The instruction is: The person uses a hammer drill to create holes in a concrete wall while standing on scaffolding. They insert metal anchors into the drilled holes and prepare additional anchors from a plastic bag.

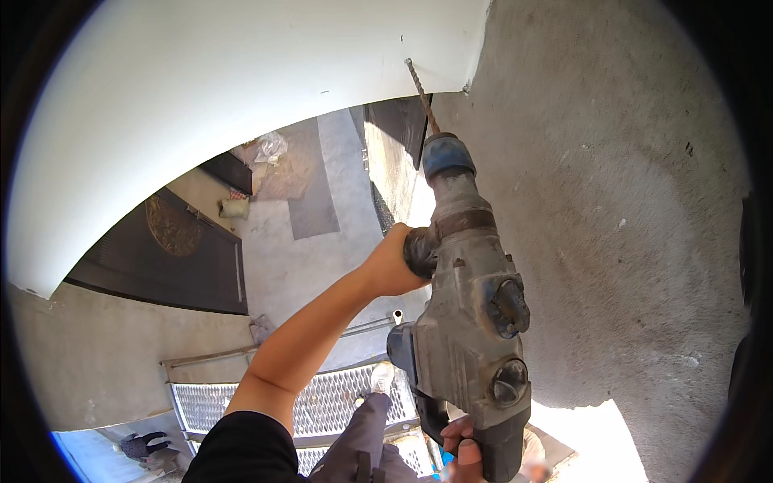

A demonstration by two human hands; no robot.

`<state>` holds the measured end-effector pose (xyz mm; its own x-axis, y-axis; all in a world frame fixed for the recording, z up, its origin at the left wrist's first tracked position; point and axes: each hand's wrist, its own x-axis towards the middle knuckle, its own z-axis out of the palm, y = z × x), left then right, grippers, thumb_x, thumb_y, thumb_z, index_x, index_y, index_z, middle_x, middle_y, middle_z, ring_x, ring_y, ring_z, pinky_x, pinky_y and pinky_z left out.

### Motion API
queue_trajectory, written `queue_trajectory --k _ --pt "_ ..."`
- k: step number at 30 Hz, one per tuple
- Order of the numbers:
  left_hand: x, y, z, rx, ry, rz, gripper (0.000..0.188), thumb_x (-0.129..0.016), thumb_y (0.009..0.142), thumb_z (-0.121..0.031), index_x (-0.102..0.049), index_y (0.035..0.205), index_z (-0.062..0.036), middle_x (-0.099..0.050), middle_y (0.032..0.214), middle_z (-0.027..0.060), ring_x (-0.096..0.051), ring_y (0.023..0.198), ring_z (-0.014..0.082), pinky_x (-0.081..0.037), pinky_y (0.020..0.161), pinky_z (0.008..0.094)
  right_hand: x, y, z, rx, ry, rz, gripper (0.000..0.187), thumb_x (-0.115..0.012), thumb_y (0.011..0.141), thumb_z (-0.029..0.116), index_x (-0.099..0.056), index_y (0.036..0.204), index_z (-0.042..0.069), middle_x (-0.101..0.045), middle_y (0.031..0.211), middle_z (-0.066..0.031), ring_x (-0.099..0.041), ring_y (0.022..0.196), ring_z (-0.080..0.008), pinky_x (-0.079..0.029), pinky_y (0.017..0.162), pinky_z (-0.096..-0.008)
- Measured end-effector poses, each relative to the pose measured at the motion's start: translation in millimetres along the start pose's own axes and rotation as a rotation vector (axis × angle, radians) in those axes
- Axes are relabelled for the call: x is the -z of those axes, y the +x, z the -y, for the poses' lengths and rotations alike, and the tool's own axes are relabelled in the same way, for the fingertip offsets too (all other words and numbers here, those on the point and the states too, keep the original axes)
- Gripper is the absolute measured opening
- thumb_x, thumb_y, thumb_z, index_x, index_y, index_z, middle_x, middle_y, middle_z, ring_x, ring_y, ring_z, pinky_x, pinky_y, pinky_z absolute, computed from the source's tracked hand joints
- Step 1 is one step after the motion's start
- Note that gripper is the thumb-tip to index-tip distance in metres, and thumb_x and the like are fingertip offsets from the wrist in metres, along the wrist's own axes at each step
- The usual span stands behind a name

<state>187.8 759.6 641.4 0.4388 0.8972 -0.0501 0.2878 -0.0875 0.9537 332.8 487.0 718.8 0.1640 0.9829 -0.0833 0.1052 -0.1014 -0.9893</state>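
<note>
A worn grey rotary hammer drill point(471, 298) fills the middle of the view, pointing up and away. My left hand point(393, 262) is closed round its black side handle point(420, 253). At the bottom, the fingers of my right hand point(465, 457) wrap the rear grip, partly hidden by the drill's body. From the blue chuck point(448, 154) runs a long spiral drill bit point(423, 97). Its tip meets the white panel point(266, 72) overhead, near the corner by the wall; how deep it sits, I cannot tell. Small dark marks show on the panel beside it.
A rough grey wall point(620, 209) rises close on the right. Under me is a metal mesh platform point(330, 396) with rails, a shoe point(382, 376) on it. Far below lie a concrete floor point(274, 266), a dark door point(161, 249) with a round ornament, and a plastic bag point(272, 148).
</note>
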Motion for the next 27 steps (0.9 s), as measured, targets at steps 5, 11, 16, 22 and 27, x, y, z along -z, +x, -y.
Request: queue_trajectory --k 5,11,16,22,27 --pt "2.9 -2.4 -17.9 0.008 -0.035 0.012 0.05 -0.088 0.068 -0.02 -0.065 0.107 0.0001 -0.069 0.098 0.0141 -0.066 0.09 0.019 -0.051 0.082 0.0341 1.3 3.3 0.2 0.01 -0.02 -0.003 0.02 -0.066 0.094 0.023 -0.067 0.1 0.004 -0.066 0.09 -0.0108 -0.055 0.069 -0.015 -0.043 0.061 -0.0293" --pt "4.8 -3.6 -26.7 -0.078 -0.086 0.005 0.032 -0.085 0.069 -0.015 -0.068 0.093 0.0 -0.071 0.083 0.0102 -0.064 0.075 0.0146 -0.051 0.072 0.032 -1.0 11.4 -1.0 0.023 -0.042 0.003 0.019 -0.066 0.093 0.022 -0.067 0.099 0.004 -0.067 0.089 -0.0109 -0.057 0.069 -0.0155 -0.044 0.061 -0.0295" --pt "6.5 -2.1 -23.3 -0.109 -0.071 0.015 0.03 -0.084 0.069 -0.014 -0.068 0.09 -0.0008 -0.07 0.081 0.01 -0.064 0.073 0.0142 -0.051 0.071 0.032 -3.4 15.0 -2.4 0.031 -0.06 0.008 0.019 -0.065 0.093 0.021 -0.067 0.099 0.004 -0.067 0.089 -0.0109 -0.058 0.07 -0.016 -0.045 0.062 -0.0297" --pt "4.7 -3.0 -19.8 -0.115 -0.068 -0.038 0.031 -0.084 0.068 -0.013 -0.068 0.092 -0.0014 -0.07 0.084 0.0111 -0.065 0.077 0.0153 -0.051 0.073 0.0327 -6.7 15.6 -2.0 0.048 -0.074 0.017 0.018 -0.065 0.092 0.02 -0.067 0.098 0.003 -0.068 0.089 -0.011 -0.06 0.07 -0.0166 -0.046 0.063 -0.0299" --pt "1.5 -3.1 -19.3 -0.112 -0.072 -0.043 0.033 -0.085 0.068 -0.014 -0.069 0.093 -0.0005 -0.07 0.085 0.0118 -0.065 0.078 0.0166 -0.052 0.074 0.0329 -4.8 16.1 -0.2 0.061 -0.085 0.011 0.017 -0.065 0.092 0.019 -0.067 0.097 0.003 -0.069 0.088 -0.011 -0.061 0.07 -0.017 -0.047 0.063 -0.0301"
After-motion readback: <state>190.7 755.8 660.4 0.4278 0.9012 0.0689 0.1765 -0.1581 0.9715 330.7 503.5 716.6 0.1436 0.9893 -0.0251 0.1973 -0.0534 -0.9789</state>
